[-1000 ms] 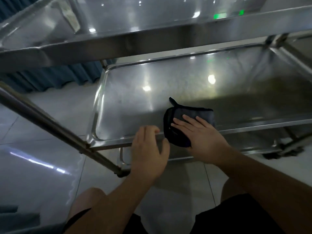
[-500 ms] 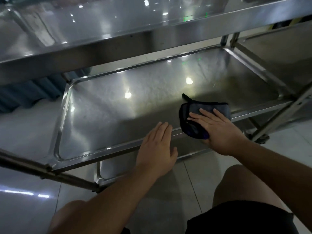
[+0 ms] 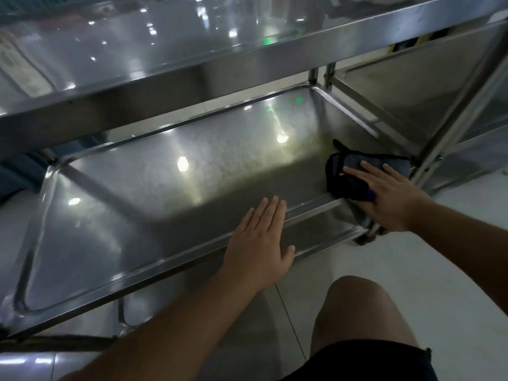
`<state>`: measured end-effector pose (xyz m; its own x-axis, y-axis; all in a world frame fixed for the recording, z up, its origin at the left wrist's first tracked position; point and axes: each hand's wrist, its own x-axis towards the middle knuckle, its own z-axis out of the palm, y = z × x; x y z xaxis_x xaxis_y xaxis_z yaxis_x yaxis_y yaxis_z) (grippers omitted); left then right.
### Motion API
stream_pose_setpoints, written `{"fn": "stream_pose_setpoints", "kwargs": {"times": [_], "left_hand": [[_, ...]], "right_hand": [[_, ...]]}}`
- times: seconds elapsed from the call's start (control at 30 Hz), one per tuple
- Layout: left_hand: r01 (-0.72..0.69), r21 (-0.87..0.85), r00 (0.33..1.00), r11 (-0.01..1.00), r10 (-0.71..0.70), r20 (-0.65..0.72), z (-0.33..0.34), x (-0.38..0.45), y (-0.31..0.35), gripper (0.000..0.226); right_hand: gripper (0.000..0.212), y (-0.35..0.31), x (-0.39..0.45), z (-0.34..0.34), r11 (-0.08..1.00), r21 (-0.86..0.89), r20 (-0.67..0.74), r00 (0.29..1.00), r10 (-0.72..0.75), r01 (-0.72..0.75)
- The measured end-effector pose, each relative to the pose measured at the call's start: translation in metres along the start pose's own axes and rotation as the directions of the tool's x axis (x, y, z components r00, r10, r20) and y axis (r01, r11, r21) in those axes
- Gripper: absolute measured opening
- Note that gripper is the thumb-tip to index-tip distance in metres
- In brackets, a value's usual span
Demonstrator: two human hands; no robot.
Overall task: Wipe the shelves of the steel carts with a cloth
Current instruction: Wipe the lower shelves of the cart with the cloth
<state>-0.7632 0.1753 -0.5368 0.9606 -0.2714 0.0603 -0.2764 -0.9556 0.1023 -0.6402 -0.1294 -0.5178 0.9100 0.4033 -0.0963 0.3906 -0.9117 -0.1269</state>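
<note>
A steel cart's middle shelf fills the view, with its top shelf above. A dark grey cloth lies folded at the shelf's near right corner. My right hand presses flat on the cloth with straight fingers. Over the shelf's near rim, left of the cloth, my left hand lies flat with fingers straight and together, holding nothing.
A second steel cart stands close on the right, its slanted leg just beyond the cloth. A lower shelf shows beneath the front rim. Pale tiled floor and my bare knee lie near me.
My right hand has slid the cloth rightward along the shelf's near edge to the right corner. My left hand's fingers have straightened out flat over the near rim.
</note>
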Motion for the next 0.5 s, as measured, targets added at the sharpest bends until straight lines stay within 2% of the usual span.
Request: {"fn": "stream_pose_setpoints", "kwargs": {"times": [0.2, 0.3, 0.4, 0.5], "left_hand": [[-0.011, 0.036, 1.0, 0.999, 0.012, -0.006, 0.007, 0.001, 0.0, 0.094], [-0.011, 0.021, 1.0, 1.0, 0.011, -0.003, 0.007, 0.0, 0.001, 0.095], [-0.018, 0.026, 1.0, 1.0, 0.017, 0.021, 0.006, 0.0, 0.003, 0.097], [-0.018, 0.006, 1.0, 1.0, 0.018, 0.021, 0.005, 0.001, 0.005, 0.098]], "right_hand": [[0.094, 0.047, 0.013, -0.005, 0.979, -0.122, 0.06, 0.984, 0.17, -0.162], [0.077, 0.043, 0.033, -0.003, 0.961, -0.114, 0.099, 0.959, 0.264, -0.253], [0.07, 0.041, 0.058, -0.011, 0.938, -0.039, 0.157, 0.925, 0.346, -0.344], [0.067, 0.046, 0.088, -0.021, 0.94, -0.016, 0.186, 0.923, 0.337, -0.34]]}}
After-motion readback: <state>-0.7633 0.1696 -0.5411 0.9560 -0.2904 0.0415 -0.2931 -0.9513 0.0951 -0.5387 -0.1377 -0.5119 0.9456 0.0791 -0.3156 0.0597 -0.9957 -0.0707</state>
